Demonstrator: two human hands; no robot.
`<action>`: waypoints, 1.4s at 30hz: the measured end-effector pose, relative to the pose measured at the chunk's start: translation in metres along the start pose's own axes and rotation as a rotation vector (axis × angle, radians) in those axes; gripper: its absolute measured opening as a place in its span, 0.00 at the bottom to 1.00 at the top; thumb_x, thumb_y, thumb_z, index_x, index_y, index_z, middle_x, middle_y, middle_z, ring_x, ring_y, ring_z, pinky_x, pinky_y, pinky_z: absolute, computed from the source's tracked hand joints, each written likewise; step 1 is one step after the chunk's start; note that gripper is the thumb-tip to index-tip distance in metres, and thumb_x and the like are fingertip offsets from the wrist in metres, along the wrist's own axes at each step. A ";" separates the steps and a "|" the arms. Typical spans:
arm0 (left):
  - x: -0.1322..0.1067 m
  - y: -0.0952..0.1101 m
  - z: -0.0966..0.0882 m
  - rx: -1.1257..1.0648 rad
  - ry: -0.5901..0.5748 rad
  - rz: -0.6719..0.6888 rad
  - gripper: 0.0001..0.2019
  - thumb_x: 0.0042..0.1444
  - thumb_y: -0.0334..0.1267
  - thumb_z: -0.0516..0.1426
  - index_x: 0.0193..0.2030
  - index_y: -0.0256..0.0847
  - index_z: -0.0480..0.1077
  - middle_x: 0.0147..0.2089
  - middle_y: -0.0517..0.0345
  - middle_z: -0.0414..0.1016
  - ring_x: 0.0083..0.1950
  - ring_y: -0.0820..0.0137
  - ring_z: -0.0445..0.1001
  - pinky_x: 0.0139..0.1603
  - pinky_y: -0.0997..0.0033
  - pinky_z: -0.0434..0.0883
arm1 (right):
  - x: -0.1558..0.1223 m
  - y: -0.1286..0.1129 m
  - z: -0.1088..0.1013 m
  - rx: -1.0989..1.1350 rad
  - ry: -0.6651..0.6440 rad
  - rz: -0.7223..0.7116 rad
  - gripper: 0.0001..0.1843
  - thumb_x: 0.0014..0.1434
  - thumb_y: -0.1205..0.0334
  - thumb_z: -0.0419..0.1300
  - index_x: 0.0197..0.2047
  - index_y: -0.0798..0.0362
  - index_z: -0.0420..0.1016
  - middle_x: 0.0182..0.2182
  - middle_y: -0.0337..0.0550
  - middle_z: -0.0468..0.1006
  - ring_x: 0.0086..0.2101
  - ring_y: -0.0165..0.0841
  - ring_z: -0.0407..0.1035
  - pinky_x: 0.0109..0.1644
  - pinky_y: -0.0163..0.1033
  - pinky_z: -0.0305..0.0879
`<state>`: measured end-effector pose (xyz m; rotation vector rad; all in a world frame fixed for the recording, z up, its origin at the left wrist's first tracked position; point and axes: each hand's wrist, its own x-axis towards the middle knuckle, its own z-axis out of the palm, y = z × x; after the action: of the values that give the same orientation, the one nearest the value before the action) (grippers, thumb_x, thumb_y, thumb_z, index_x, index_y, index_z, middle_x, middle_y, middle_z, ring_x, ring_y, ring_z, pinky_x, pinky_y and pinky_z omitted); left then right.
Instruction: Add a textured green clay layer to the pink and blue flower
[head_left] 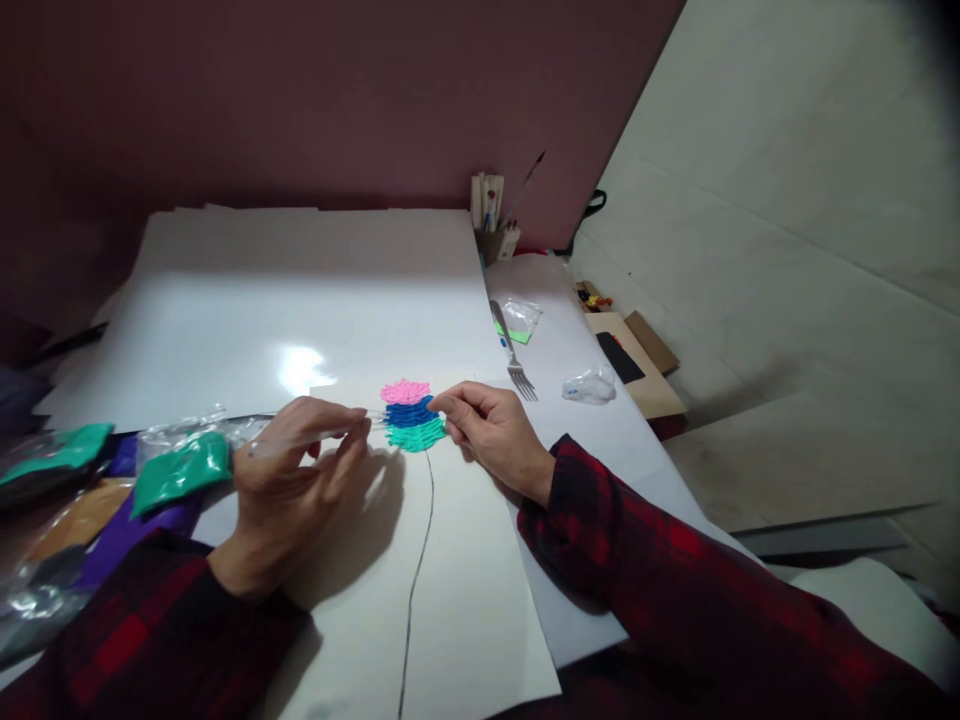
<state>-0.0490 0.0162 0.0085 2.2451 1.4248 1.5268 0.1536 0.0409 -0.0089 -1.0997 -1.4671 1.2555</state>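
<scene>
A sheet of white paper (480, 580) lies in front of me, with a drawn dark line (420, 560) running down it. At the top of that line is a textured clay shape in bands: pink clay (406, 390), blue clay (409, 412) and green clay (417, 435). My left hand (300, 480) pinches a clear fork-like plastic tool (300, 440), its tines touching the left edge of the blue and green bands. My right hand (487, 430) is closed in a pinch at the right edge of the blue band; what its fingertips hold is hidden.
Packets of coloured clay (184, 475) crowd the left side. A metal fork (514, 355), a small plastic bag (521, 318) and a crumpled clear wrapper (589, 387) lie to the right. Behind stands a pen holder (491, 240), beside a large glossy white sheet (315, 300).
</scene>
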 end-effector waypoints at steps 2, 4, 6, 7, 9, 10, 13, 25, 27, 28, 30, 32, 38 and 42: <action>-0.002 0.000 0.000 -0.020 -0.040 -0.062 0.06 0.49 0.27 0.61 0.32 0.42 0.71 0.29 0.64 0.72 0.28 0.75 0.67 0.24 0.74 0.64 | 0.000 0.000 0.000 0.013 0.001 0.005 0.14 0.61 0.52 0.58 0.32 0.55 0.74 0.18 0.32 0.64 0.17 0.21 0.54 0.20 0.30 0.53; -0.004 -0.001 -0.001 -0.032 -0.104 -0.106 0.06 0.50 0.28 0.61 0.33 0.41 0.71 0.29 0.63 0.72 0.28 0.76 0.68 0.24 0.75 0.65 | 0.001 0.001 0.001 0.018 -0.001 0.006 0.14 0.61 0.53 0.58 0.33 0.55 0.75 0.18 0.32 0.64 0.17 0.21 0.54 0.20 0.30 0.53; -0.005 -0.001 -0.001 -0.044 -0.151 -0.122 0.05 0.51 0.28 0.61 0.34 0.40 0.71 0.30 0.62 0.73 0.27 0.76 0.68 0.25 0.76 0.66 | 0.001 0.001 0.000 0.017 -0.004 0.004 0.14 0.60 0.53 0.58 0.33 0.55 0.75 0.18 0.32 0.64 0.17 0.21 0.54 0.20 0.30 0.53; -0.005 -0.002 -0.001 -0.046 -0.157 -0.124 0.05 0.51 0.29 0.61 0.34 0.40 0.71 0.30 0.62 0.73 0.27 0.76 0.68 0.25 0.76 0.66 | 0.001 0.001 0.000 0.016 -0.005 0.003 0.14 0.60 0.53 0.58 0.33 0.55 0.75 0.18 0.32 0.64 0.17 0.21 0.54 0.20 0.30 0.54; -0.005 -0.003 0.000 -0.050 -0.156 -0.116 0.05 0.51 0.28 0.61 0.35 0.40 0.72 0.30 0.61 0.73 0.27 0.77 0.68 0.25 0.76 0.66 | 0.001 0.001 0.000 0.016 -0.009 0.000 0.14 0.60 0.53 0.58 0.33 0.55 0.75 0.17 0.32 0.64 0.17 0.21 0.54 0.20 0.30 0.54; -0.005 -0.004 0.001 -0.054 -0.159 -0.108 0.05 0.51 0.28 0.61 0.35 0.40 0.72 0.30 0.61 0.73 0.26 0.77 0.68 0.24 0.76 0.66 | 0.001 0.001 0.000 0.015 -0.009 0.000 0.14 0.60 0.53 0.58 0.32 0.55 0.75 0.17 0.32 0.64 0.17 0.21 0.54 0.20 0.30 0.54; -0.004 -0.005 0.001 -0.065 -0.181 -0.086 0.04 0.51 0.28 0.61 0.34 0.39 0.72 0.29 0.60 0.73 0.26 0.77 0.67 0.23 0.77 0.65 | 0.001 0.001 0.000 0.005 -0.003 0.007 0.13 0.60 0.53 0.58 0.33 0.55 0.75 0.18 0.32 0.64 0.17 0.21 0.55 0.20 0.30 0.53; -0.006 0.002 0.000 -0.073 -0.100 -0.173 0.06 0.49 0.29 0.62 0.34 0.40 0.73 0.30 0.62 0.73 0.27 0.77 0.67 0.24 0.76 0.66 | 0.001 -0.001 0.001 0.006 -0.001 0.004 0.13 0.60 0.54 0.58 0.32 0.55 0.74 0.18 0.32 0.64 0.17 0.21 0.55 0.20 0.30 0.53; -0.007 0.002 0.000 -0.108 -0.175 -0.166 0.05 0.50 0.30 0.62 0.36 0.39 0.73 0.30 0.61 0.73 0.28 0.77 0.69 0.26 0.77 0.67 | 0.001 -0.001 0.001 0.002 0.001 0.005 0.13 0.61 0.54 0.58 0.32 0.55 0.74 0.18 0.32 0.64 0.16 0.21 0.55 0.19 0.30 0.53; -0.007 0.003 0.000 -0.117 -0.199 -0.165 0.05 0.51 0.30 0.62 0.36 0.39 0.73 0.30 0.61 0.74 0.28 0.77 0.70 0.26 0.77 0.68 | 0.001 -0.001 0.001 -0.001 0.001 0.006 0.13 0.61 0.54 0.57 0.32 0.55 0.74 0.18 0.32 0.64 0.16 0.21 0.55 0.19 0.30 0.53; -0.006 0.004 0.000 -0.118 -0.214 -0.165 0.04 0.52 0.31 0.62 0.36 0.38 0.73 0.29 0.61 0.74 0.26 0.78 0.70 0.25 0.77 0.68 | 0.000 -0.001 0.001 -0.008 0.000 0.005 0.14 0.61 0.54 0.57 0.32 0.55 0.74 0.18 0.32 0.64 0.16 0.21 0.55 0.19 0.30 0.53; -0.006 0.006 -0.001 -0.102 -0.226 -0.169 0.03 0.52 0.31 0.62 0.35 0.37 0.73 0.28 0.61 0.75 0.24 0.78 0.69 0.23 0.77 0.66 | 0.000 -0.001 0.001 -0.011 -0.003 0.002 0.14 0.61 0.53 0.57 0.31 0.55 0.74 0.18 0.32 0.64 0.16 0.21 0.55 0.20 0.30 0.53; -0.006 0.007 -0.001 -0.075 -0.271 -0.174 0.03 0.54 0.34 0.61 0.35 0.38 0.74 0.27 0.61 0.76 0.20 0.79 0.66 0.19 0.77 0.63 | 0.000 0.000 0.000 -0.015 -0.007 -0.007 0.14 0.61 0.53 0.57 0.31 0.55 0.73 0.18 0.32 0.64 0.17 0.21 0.55 0.20 0.31 0.53; -0.005 0.007 0.000 -0.082 -0.296 -0.225 0.05 0.54 0.36 0.61 0.35 0.37 0.75 0.28 0.59 0.78 0.21 0.76 0.69 0.19 0.75 0.65 | 0.000 0.000 0.000 -0.027 -0.012 -0.024 0.15 0.62 0.53 0.56 0.31 0.55 0.73 0.18 0.32 0.64 0.18 0.22 0.55 0.21 0.31 0.53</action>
<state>-0.0448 0.0083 0.0087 2.0738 1.4378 1.1111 0.1540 0.0414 -0.0088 -1.0913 -1.5057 1.2312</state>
